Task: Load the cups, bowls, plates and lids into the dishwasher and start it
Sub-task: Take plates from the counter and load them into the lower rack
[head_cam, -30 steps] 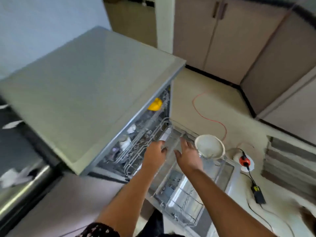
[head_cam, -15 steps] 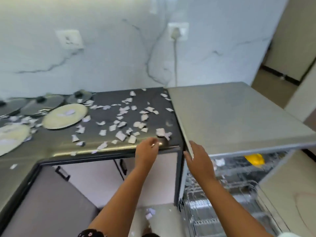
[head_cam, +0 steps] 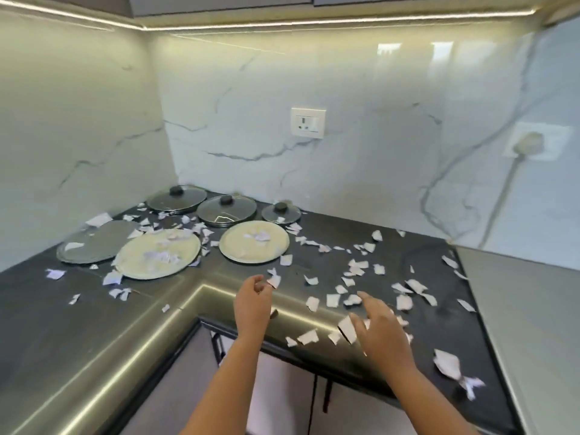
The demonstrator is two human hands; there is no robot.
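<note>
Three glass lids with black knobs lie in the counter's back corner: a large lid (head_cam: 176, 198), a middle lid (head_cam: 226, 210) and a small lid (head_cam: 281, 212). In front of them lie two cream plates, one (head_cam: 253, 242) to the right and a bigger one (head_cam: 158, 254) to the left, and a steel plate (head_cam: 95, 242) lies further left. Paper scraps rest on the plates. My left hand (head_cam: 253, 304) hovers over the counter's front edge with its fingers loosely curled and nothing in it. My right hand (head_cam: 381, 332) hovers to the right, fingers spread and empty.
Torn paper scraps (head_cam: 332, 299) litter the dark L-shaped counter (head_cam: 62, 328). The dishwasher's grey top (head_cam: 533, 324) adjoins the counter at the right. A wall socket (head_cam: 307, 123) and a plugged socket (head_cam: 530, 145) sit on the marble wall. Cabinet doors lie below the counter.
My view has swung left from the open dishwasher to the counter corner. Both hands have left the rack and counter edge and now hover over the counter, still empty.
</note>
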